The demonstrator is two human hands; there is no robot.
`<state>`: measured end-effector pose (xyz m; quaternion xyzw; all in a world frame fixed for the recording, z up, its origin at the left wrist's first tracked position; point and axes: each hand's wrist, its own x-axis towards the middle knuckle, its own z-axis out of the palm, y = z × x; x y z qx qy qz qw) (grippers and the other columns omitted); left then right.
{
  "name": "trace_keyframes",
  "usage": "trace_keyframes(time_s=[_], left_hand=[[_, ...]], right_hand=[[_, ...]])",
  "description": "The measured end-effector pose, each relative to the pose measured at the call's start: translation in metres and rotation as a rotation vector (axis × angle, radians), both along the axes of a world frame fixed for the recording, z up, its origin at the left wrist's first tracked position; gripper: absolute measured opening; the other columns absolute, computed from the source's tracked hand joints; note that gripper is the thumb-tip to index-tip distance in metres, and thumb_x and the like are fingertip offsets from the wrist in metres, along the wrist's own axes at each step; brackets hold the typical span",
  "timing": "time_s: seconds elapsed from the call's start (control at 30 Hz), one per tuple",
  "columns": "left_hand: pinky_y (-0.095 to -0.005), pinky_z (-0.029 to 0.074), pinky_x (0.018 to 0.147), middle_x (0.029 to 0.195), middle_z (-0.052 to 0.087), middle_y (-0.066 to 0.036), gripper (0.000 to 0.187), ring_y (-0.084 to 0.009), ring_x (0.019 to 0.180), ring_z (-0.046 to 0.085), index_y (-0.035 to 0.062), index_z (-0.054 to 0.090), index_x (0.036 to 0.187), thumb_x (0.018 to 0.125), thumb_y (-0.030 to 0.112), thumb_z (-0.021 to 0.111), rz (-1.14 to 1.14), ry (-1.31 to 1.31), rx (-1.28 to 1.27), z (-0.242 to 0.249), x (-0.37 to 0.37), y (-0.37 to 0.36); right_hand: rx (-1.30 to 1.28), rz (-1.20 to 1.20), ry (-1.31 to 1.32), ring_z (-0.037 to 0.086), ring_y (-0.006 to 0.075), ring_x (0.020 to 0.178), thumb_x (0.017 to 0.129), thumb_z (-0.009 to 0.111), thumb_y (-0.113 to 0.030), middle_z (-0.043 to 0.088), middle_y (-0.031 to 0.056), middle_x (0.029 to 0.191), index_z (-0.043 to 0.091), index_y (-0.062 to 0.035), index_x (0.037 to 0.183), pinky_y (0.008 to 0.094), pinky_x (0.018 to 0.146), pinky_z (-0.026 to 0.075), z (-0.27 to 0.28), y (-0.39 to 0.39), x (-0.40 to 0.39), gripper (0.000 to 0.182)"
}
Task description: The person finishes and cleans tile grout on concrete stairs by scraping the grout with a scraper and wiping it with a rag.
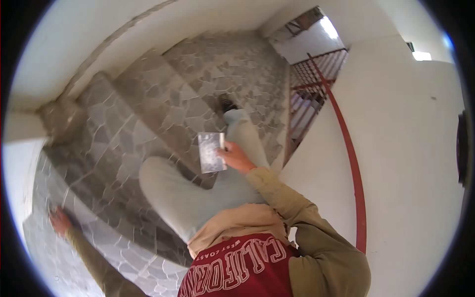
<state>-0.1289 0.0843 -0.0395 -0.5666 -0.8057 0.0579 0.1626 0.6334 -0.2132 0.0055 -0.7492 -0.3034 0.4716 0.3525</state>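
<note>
My right hand (pixel 235 156) holds a flat, rectangular grey-and-white object (pixel 210 152) by its right edge, above my legs. What is on its surface is too blurred to read. My left hand (pixel 60 222) is out at the far left, over the stone-patterned step (pixel 94 242). Its fingers are small and blurred, and whether they touch the stone or hold anything cannot be made out.
Stone-patterned steps (pixel 148 94) curve down to a landing (pixel 237 59). A dark shoe (pixel 227 103) is on the stone. On the right, a red handrail (pixel 350 148) runs along a white wall (pixel 405 163). Red metal bars (pixel 309 104) stand beyond the landing.
</note>
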Motion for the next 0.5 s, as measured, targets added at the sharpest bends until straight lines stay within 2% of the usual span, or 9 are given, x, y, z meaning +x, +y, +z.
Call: trace_keyframes(time_s=[0.03, 0.1, 0.13, 0.2, 0.27, 0.3, 0.33, 0.4, 0.5], left_hand=[[-0.0479, 0.043, 0.107, 0.145, 0.054, -0.016, 0.074, -0.0344, 0.133, 0.051, 0.0142, 0.050, 0.146, 0.096, 0.068, 0.043, 0.043, 0.043, -0.077, 0.001, 0.000, -0.001], [-0.0467, 0.040, 0.110, 0.150, 0.049, -0.015, 0.071, -0.0341, 0.134, 0.049, 0.0128, 0.049, 0.148, 0.099, 0.063, 0.042, 0.085, -0.108, -0.110, -0.005, -0.023, 0.006], [-0.0456, 0.037, 0.112, 0.152, 0.047, -0.016, 0.070, -0.0350, 0.136, 0.047, 0.0115, 0.047, 0.149, 0.099, 0.061, 0.044, 0.094, -0.206, -0.146, 0.011, -0.004, -0.003], [-0.0477, 0.035, 0.113, 0.149, 0.048, -0.022, 0.071, -0.0402, 0.136, 0.046, 0.0064, 0.047, 0.148, 0.100, 0.058, 0.045, -0.116, -0.386, -0.097, 0.024, 0.038, -0.033], [-0.0461, 0.034, 0.115, 0.153, 0.042, -0.024, 0.072, -0.0393, 0.140, 0.042, 0.0033, 0.042, 0.151, 0.101, 0.055, 0.046, -0.140, -0.391, -0.089, 0.044, 0.121, -0.067], [-0.0454, 0.033, 0.116, 0.155, 0.039, -0.024, 0.075, -0.0394, 0.141, 0.041, 0.0038, 0.037, 0.154, 0.101, 0.055, 0.046, 0.002, -0.453, -0.084, 0.041, 0.130, -0.084], [-0.0461, 0.036, 0.114, 0.154, 0.039, -0.027, 0.074, -0.0396, 0.138, 0.044, 0.0048, 0.035, 0.155, 0.101, 0.055, 0.046, -0.015, -0.482, -0.059, 0.043, 0.149, -0.096], [-0.0534, 0.038, 0.111, 0.148, 0.044, -0.029, 0.083, -0.0435, 0.135, 0.046, 0.0022, 0.040, 0.150, 0.095, 0.062, 0.054, 0.150, -0.424, -0.030, 0.044, 0.196, -0.096], [-0.0533, 0.040, 0.108, 0.145, 0.047, -0.029, 0.082, -0.0433, 0.132, 0.048, 0.0021, 0.041, 0.149, 0.095, 0.062, 0.055, 0.259, -0.320, -0.015, 0.036, 0.241, -0.089]], right_hand=[[-0.012, -0.027, -0.014, 0.064, 0.0195, 0.068, 0.091, 0.067, -0.022, 0.066, 0.0099, 0.075, 0.065, 0.0033, 0.098, 0.0397, 0.065, 0.050, -0.002, 0.000, 0.011, 0.027], [-0.194, -0.147, 0.281, 0.064, 0.0192, 0.065, 0.091, 0.068, -0.026, 0.065, 0.0085, 0.071, 0.065, 0.0037, 0.094, 0.0391, 0.063, 0.050, -0.012, 0.007, 0.032, 0.030], [-0.209, -0.158, 0.293, 0.064, 0.0192, 0.065, 0.091, 0.068, -0.026, 0.065, 0.0085, 0.071, 0.065, 0.0037, 0.094, 0.0391, 0.063, 0.050, -0.031, 0.005, 0.042, 0.030], [-0.298, -0.240, 0.351, 0.062, 0.0177, 0.060, 0.092, 0.070, -0.030, 0.063, 0.0098, 0.066, 0.065, 0.0039, 0.089, 0.0386, 0.057, 0.048, -0.080, -0.006, 0.065, 0.035], [-0.357, -0.133, 0.248, 0.061, 0.0182, 0.059, 0.092, 0.070, -0.030, 0.061, 0.0111, 0.064, 0.064, 0.0038, 0.086, 0.0391, 0.056, 0.047, -0.077, 0.006, 0.095, 0.035], [-0.402, -0.016, 0.142, 0.060, 0.0188, 0.058, 0.092, 0.069, -0.031, 0.060, 0.0125, 0.062, 0.063, 0.0036, 0.083, 0.0395, 0.054, 0.045, -0.069, 0.017, 0.108, 0.036], [-0.426, -0.030, 0.176, 0.060, 0.0188, 0.058, 0.092, 0.069, -0.031, 0.060, 0.0125, 0.062, 0.063, 0.0036, 0.083, 0.0395, 0.054, 0.045, -0.066, 0.027, 0.121, 0.036], [-0.386, 0.100, 0.114, 0.056, 0.0225, 0.055, 0.093, 0.068, -0.030, 0.057, 0.0154, 0.060, 0.061, 0.0029, 0.079, 0.0423, 0.054, 0.043, -0.053, 0.039, 0.143, 0.036], [-0.285, 0.019, 0.313, 0.058, 0.0226, 0.056, 0.096, 0.064, -0.034, 0.059, 0.0144, 0.063, 0.058, 0.0007, 0.081, 0.0391, 0.058, 0.046, -0.038, 0.075, 0.186, 0.038]])
